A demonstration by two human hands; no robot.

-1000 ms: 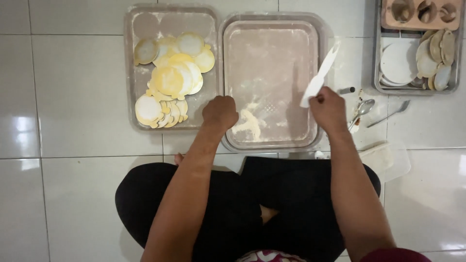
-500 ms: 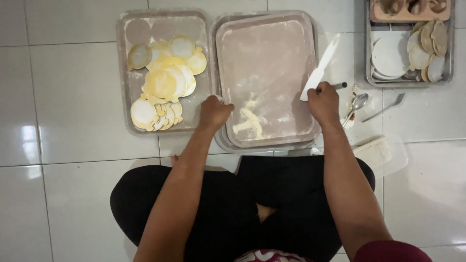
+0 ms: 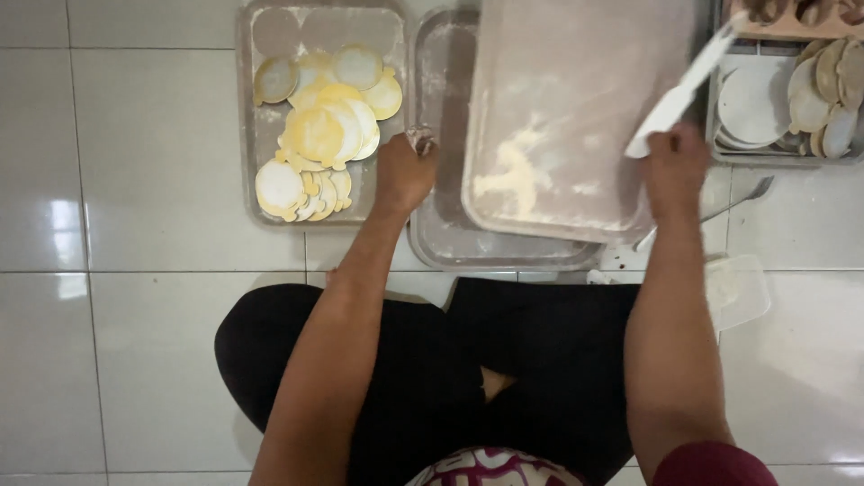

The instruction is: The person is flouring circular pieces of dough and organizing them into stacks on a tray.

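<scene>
I sit cross-legged on a white tiled floor. A floured metal tray (image 3: 576, 108) is raised and tilted, shifted to the right over a second, emptier metal tray (image 3: 441, 243) beneath it. My left hand (image 3: 403, 173) is closed at the left rim of that lower tray. At the floured tray's right edge, my right hand (image 3: 675, 166) grips a white plastic scraper (image 3: 679, 90) that points up and right. Whether it also holds the tray's edge is hidden. A streak of flour (image 3: 513, 171) lies on the raised tray.
Left of my hand stands a metal tray (image 3: 256, 193) with several round yellow and white discs. At the upper right, another tray (image 3: 720, 155) holds white and beige discs, with a wooden mould (image 3: 792, 18) above it. A spoon (image 3: 747, 193) and a clear plastic lid (image 3: 738, 288) lie by my right arm.
The floured tray has come up and moved to the right, uncovering a second tray under it. My left hand has moved to the lower tray's left rim; the camera has come closer.
</scene>
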